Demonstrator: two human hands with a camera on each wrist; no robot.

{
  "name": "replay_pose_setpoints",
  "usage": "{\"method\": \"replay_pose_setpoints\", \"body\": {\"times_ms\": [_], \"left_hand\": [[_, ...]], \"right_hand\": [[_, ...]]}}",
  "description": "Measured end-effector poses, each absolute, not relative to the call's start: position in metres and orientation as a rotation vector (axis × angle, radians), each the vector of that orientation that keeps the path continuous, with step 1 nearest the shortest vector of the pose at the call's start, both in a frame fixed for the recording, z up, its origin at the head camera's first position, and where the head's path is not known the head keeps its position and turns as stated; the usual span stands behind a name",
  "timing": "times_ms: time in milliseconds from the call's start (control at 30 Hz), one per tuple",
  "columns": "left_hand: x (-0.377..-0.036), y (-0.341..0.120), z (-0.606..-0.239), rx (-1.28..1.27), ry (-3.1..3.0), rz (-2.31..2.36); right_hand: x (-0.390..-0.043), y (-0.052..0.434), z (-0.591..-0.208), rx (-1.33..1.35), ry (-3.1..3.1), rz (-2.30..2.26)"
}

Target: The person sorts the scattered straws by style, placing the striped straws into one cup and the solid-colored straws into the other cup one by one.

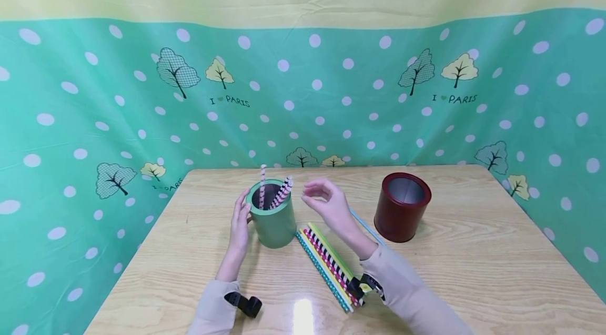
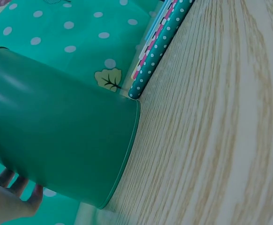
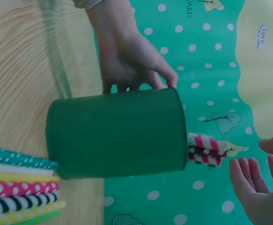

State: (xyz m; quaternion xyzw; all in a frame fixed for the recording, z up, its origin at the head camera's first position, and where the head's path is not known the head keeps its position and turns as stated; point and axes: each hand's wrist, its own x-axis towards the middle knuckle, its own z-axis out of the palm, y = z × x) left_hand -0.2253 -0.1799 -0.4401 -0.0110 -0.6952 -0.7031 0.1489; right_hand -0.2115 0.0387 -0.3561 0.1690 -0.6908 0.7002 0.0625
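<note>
Left hand point(image 1: 239, 224): While the sleeved forearm point(image 1: 213, 306) slants up from lower left, fingers cup the green can point(image 1: 273, 227), left of centre.
Right hand point(image 1: 330, 204): hovers near centre, fingers loosely bent, holding nothing, beside the can's patterned straws point(image 1: 280, 195).

Loose straws point(image 1: 326, 267) are laid on the worktop point(image 1: 478, 261) before and between the left can point(image 1: 274, 229), containing other straws point(image 1: 282, 194), and right can point(image 1: 400, 217).

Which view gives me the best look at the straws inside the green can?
The head view: it looks down into the green can, showing the straws both inside and above its rim. The right wrist view shows only their ends beyond the rim; the left wrist view catches just a sliver at its left edge.
</note>
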Motion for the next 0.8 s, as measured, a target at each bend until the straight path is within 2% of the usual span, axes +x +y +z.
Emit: {"method": "replay_pose_setpoints", "body": {"times_ms": [367, 800], "left_hand": [[-0.209, -0.169, -0.413, -0.011, -2.023, -2.011], [-0.212, -0.171, -0.418, -0.035, -1.997, -2.029]], "right_hand": [[-0.217, 0.060, -0.385, 0.508, -2.394, 2.009], [-0.220, 0.073, -0.410, 0.704, -2.596, 1.831]]}}
